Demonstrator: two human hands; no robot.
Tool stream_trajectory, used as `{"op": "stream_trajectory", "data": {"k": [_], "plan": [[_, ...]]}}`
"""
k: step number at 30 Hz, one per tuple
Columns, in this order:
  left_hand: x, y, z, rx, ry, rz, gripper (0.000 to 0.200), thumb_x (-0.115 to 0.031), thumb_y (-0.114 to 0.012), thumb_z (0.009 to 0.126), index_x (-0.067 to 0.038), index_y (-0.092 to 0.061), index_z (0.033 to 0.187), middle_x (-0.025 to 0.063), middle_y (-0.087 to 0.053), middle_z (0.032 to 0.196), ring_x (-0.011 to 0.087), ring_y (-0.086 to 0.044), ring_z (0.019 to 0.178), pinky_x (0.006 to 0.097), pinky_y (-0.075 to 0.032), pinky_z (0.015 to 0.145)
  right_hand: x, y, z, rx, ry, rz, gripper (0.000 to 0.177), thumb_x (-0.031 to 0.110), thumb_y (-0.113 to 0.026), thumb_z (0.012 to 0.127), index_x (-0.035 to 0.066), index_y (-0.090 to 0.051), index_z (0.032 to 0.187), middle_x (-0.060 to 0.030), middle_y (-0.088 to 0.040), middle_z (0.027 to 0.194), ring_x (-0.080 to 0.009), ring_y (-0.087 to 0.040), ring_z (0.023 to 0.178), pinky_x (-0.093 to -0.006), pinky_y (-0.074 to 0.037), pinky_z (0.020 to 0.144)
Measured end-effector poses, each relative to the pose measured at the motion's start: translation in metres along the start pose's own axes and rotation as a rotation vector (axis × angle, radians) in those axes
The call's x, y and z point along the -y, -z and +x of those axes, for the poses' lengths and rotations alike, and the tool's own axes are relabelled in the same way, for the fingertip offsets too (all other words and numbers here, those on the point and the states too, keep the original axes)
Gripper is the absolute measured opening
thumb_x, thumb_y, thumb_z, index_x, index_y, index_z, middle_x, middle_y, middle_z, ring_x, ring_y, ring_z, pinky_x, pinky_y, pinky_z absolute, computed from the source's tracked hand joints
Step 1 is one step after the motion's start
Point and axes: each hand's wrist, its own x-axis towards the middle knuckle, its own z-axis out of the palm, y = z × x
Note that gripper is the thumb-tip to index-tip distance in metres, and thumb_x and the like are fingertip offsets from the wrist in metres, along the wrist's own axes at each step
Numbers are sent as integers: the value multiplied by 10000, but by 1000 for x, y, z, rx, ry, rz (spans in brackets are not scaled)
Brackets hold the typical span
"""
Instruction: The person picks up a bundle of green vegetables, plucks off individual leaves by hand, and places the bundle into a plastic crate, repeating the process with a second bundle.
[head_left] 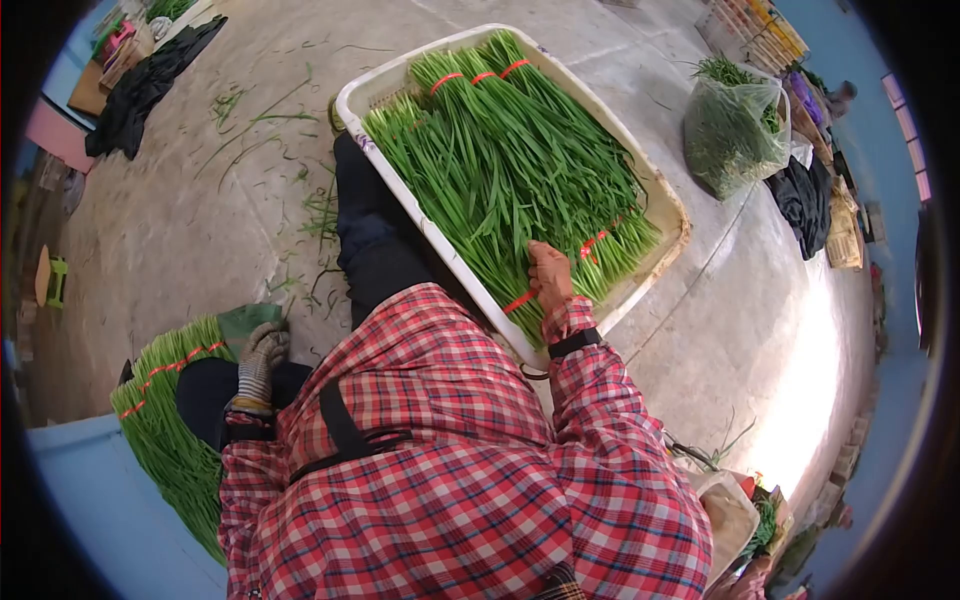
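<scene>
Garlic chives [510, 160], tied in bundles with red bands, fill a white plastic tub [415, 208] in front of me. My right hand [550, 275] is bare and reaches over the tub's near rim. Its fingers curl onto the chives close to a red band [595, 243]; the fingertips are partly hidden among the leaves. My left hand [262, 362], in a grey striped glove, lies over my bent knee with fingers extended. Beside it are a dark green sheet [245, 325] and more banded chives [165, 400] to the left.
Loose leaves [318, 212] litter the concrete floor left of the tub. A clear bag of greens [735, 135] stands at the right. Farther off are a crate [750, 35], a black cloth [150, 85] and a small green stool [55, 280]. A pale container [730, 515] stands near my right side.
</scene>
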Motion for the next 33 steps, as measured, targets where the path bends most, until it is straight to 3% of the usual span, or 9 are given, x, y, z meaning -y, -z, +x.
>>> {"op": "stream_trajectory", "data": {"k": [6, 9, 11, 13, 17, 22, 27, 30, 33], "plan": [[-3, -4, -3, 52, 13, 25, 352, -121, -598, 873, -57, -527, 1212, 147, -646, 1040, 192, -652, 841, 248, -521, 674, 2, -12, 0, -74, 52, -24, 173, 224, -678, 836, 96, -643, 947, 82, -462, 605, -39, -361, 430, -202, -255, 362], [-4, -6, -4, 41, 16, -19, 321, -61, -592, 843, -15, -568, 1160, 74, -637, 954, 95, -586, 734, 184, -475, 611, 4, -17, 2, -117, 70, -47, 190, 228, -688, 822, 91, -643, 946, 76, -473, 612, -46, -372, 434, -210, -265, 366], [2, 6, 2, 103, 20, 30, 335, -131, -581, 895, -62, -524, 1218, 145, -650, 1041, 192, -655, 856, 260, -532, 693, 3, -17, 8, -127, 59, -42, 202, 221, -688, 815, 86, -642, 958, 71, -480, 617, -51, -380, 437, -212, -271, 369], [4, 8, 3, 81, 28, 49, 334, -131, -580, 898, -64, -524, 1220, 146, -651, 1040, 192, -655, 858, 262, -533, 693, 2, -17, 12, -137, 49, -36, 215, 213, -689, 807, 80, -642, 969, 66, -487, 623, -55, -388, 439, -214, -277, 372], [5, 10, 5, 94, 38, 39, 336, -131, -581, 899, -66, -523, 1224, 150, -649, 1041, 193, -654, 856, 261, -534, 691, 8, -17, 8, -196, -10, 60, 82, 145, -641, 806, 109, -570, 826, 53, -460, 617, -69, -378, 438, -220, -255, 368], [3, 5, 2, 73, 32, 49, 337, -121, -580, 900, -61, -519, 1225, 153, -645, 1042, 195, -653, 854, 254, -531, 686, 6, -3, 7, -144, 12, 342, 172, 85, -576, 821, 144, -447, 725, 37, -418, 617, -83, -400, 487, -225, -249, 376], [8, 10, 5, 100, 28, 14, 336, -106, -574, 901, -62, -512, 1228, 149, -637, 1030, 186, -641, 834, 244, -522, 668, 8, 15, -2, -140, 24, 529, 119, 96, -548, 837, 126, -455, 768, 12, -420, 646, -106, -438, 543, -231, -319, 430], [12, 13, 10, 182, 18, -92, 333, -99, -573, 901, -68, -513, 1227, 142, -631, 1012, 168, -624, 799, 234, -511, 649, 29, 24, -16, -132, 82, 498, 65, 118, -552, 840, 117, -491, 816, -5, -485, 693, -121, -489, 570, -233, -375, 455], [7, 5, 5, 89, 38, -27, 336, -104, -583, 894, -74, -516, 1222, 138, -627, 999, 153, -609, 773, 226, -501, 637, 48, 33, -22, -86, 123, 345, 69, 108, -539, 854, 94, -539, 922, -30, -552, 773, -131, -535, 607, -238, -415, 476]]}}
